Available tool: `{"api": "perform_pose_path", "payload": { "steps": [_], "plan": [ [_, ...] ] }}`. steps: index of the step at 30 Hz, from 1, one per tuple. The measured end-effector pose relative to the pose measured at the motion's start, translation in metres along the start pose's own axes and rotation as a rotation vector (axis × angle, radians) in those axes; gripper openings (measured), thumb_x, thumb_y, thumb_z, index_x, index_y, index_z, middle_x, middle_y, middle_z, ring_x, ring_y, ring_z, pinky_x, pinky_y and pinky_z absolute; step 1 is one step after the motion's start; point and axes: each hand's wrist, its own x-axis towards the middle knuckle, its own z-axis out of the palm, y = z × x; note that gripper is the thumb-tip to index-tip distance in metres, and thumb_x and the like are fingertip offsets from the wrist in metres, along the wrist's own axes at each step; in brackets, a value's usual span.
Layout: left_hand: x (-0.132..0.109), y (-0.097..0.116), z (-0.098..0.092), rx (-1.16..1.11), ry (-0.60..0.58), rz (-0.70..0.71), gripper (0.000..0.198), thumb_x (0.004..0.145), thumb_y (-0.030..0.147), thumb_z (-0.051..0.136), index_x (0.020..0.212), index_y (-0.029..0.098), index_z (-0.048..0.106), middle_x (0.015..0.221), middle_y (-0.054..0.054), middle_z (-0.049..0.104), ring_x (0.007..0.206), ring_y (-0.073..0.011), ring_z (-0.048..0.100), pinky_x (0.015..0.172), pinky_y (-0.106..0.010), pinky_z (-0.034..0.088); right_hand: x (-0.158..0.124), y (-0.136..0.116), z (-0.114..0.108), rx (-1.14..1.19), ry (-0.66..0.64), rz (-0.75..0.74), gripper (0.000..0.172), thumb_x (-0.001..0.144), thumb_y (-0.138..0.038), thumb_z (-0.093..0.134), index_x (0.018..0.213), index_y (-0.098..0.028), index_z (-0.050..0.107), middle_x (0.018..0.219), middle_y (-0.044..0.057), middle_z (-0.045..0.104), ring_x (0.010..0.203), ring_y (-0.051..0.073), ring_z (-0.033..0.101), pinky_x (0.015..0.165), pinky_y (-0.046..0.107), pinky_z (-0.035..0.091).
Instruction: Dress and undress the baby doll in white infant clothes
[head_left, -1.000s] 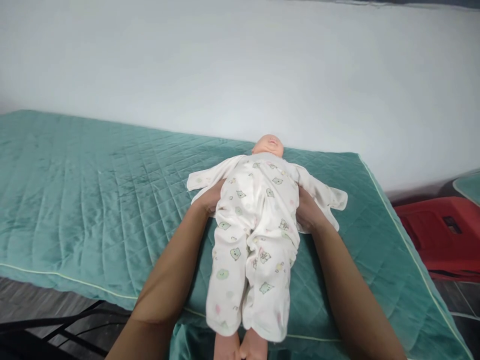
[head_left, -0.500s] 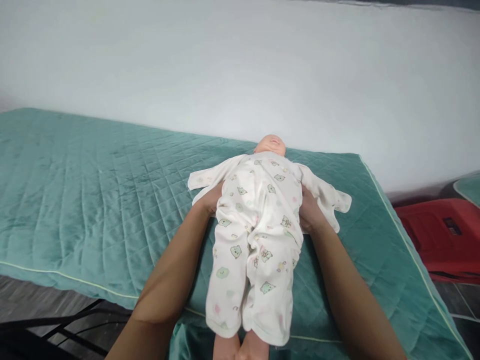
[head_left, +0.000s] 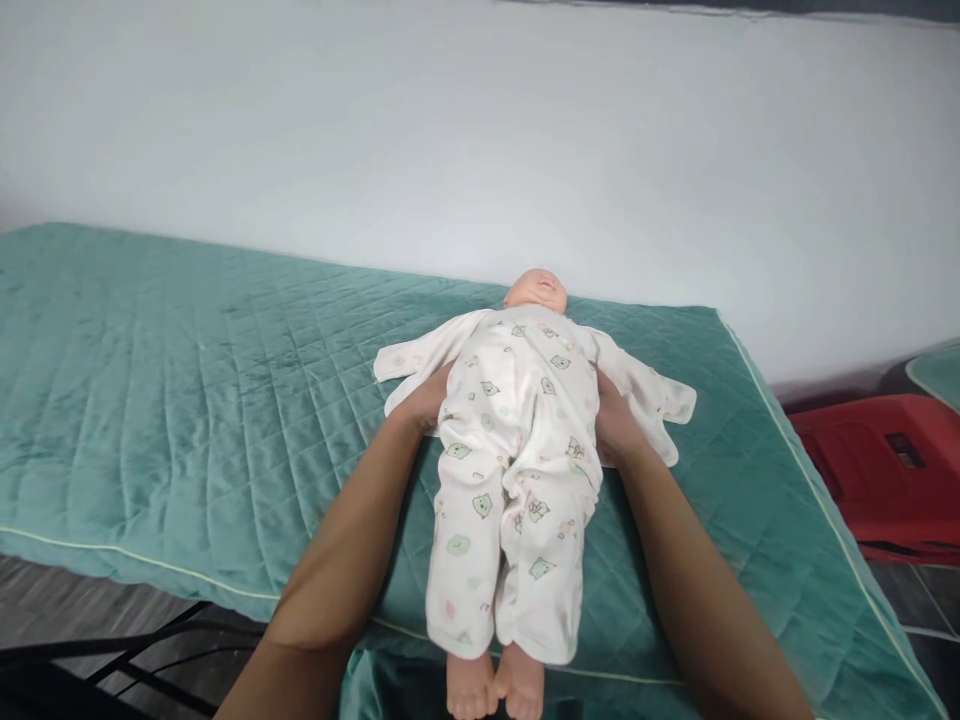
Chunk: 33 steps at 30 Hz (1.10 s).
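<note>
"White printed trousers [head_left: 466,510] are worn by the doll [head_left: 535,290], which is laid on its back across the green bed [head_left: 165,400]. What is changed from half a second ago?"

"The feet [head_left: 471,685], cut off by the lower border then, are now shown down to the toes, and the trouser hems are shifted slightly up the bed. The head is left almost in place."

"What is suggested by that?"

"By judgement, the lower body is being nudged while the waist is supported."

"And the hands?"

"The left hand [head_left: 430,398] and right hand [head_left: 616,415] are set against opposite sides of the waist, beside the spread white top [head_left: 634,375]. Fingers are hidden, so whether anything is gripped cannot be told."

"The surroundings?"

"Quilting is edged with pale piping; a pale wall [head_left: 412,130] is seen behind, dark bars [head_left: 142,635] and grey floor [head_left: 45,590] at lower left, red plastic [head_left: 870,460] at right."
</note>
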Motion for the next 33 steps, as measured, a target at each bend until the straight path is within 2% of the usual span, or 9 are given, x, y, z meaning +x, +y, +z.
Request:
{"api": "perform_pose_path", "payload": {
  "steps": [3,8,13,17,23,27,33],
  "plan": [
    [0.002,-0.004,0.000,0.010,-0.013,0.002,0.066,0.052,0.052,0.087,0.104,0.014,0.073,0.123,-0.016,0.071,0.142,-0.0452,0.037,0.121,-0.050,0.029,-0.001,-0.004,0.002,0.047,0.002,0.021,0.038,0.073,-0.036,0.078,0.108,-0.025,0.069,0.119,0.005,0.073,0.118,0.028,0.063,0.104,0.045,0.052],
    [0.004,-0.008,-0.001,0.033,-0.037,0.038,0.066,0.053,0.054,0.088,0.104,0.014,0.073,0.126,-0.016,0.069,0.145,-0.0445,0.032,0.123,-0.049,0.026,-0.001,-0.010,0.006,0.161,-0.004,0.067,0.042,0.069,-0.041,0.082,0.106,-0.028,0.069,0.118,0.006,0.074,0.119,0.030,0.064,0.106,0.048,0.051],
    [0.003,-0.005,-0.002,0.045,-0.041,0.021,0.065,0.058,0.058,0.083,0.105,0.014,0.072,0.124,-0.015,0.070,0.144,-0.0445,0.033,0.124,-0.050,0.022,-0.003,-0.014,0.008,0.088,0.058,0.068,0.043,0.069,-0.045,0.080,0.107,-0.028,0.070,0.120,0.006,0.073,0.127,0.031,0.059,0.112,0.050,0.046],
    [-0.001,0.001,-0.001,0.038,-0.022,0.005,0.070,0.052,0.062,0.083,0.103,0.015,0.072,0.121,-0.016,0.071,0.141,-0.0454,0.036,0.123,-0.050,0.026,-0.004,-0.017,0.008,-0.011,0.089,0.091,0.039,0.068,-0.043,0.081,0.103,-0.029,0.073,0.120,0.004,0.074,0.131,0.033,0.056,0.113,0.050,0.045],
    [-0.002,0.008,-0.002,0.056,-0.014,-0.023,0.073,0.049,0.063,0.083,0.103,0.015,0.073,0.124,-0.016,0.070,0.141,-0.0458,0.038,0.123,-0.049,0.026,-0.001,-0.010,0.005,0.028,-0.006,0.128,0.042,0.068,-0.042,0.080,0.107,-0.028,0.074,0.109,0.005,0.077,0.122,0.033,0.063,0.107,0.050,0.051],
    [-0.003,0.011,-0.001,0.010,-0.029,-0.034,0.072,0.046,0.060,0.083,0.101,0.014,0.073,0.118,-0.017,0.072,0.140,-0.0462,0.039,0.120,-0.050,0.032,-0.001,-0.005,0.003,0.049,-0.020,0.143,0.043,0.068,-0.043,0.079,0.108,-0.027,0.074,0.106,0.006,0.078,0.119,0.034,0.065,0.106,0.051,0.052],
    [-0.002,0.006,-0.001,0.055,-0.003,0.010,0.058,0.056,0.048,0.081,0.107,0.020,0.074,0.109,-0.010,0.076,0.134,-0.0410,0.049,0.113,-0.044,0.043,-0.001,-0.012,0.004,0.012,0.041,0.156,0.037,0.064,-0.046,0.082,0.096,-0.027,0.077,0.103,0.006,0.078,0.120,0.035,0.064,0.108,0.051,0.050]
  ]
}}
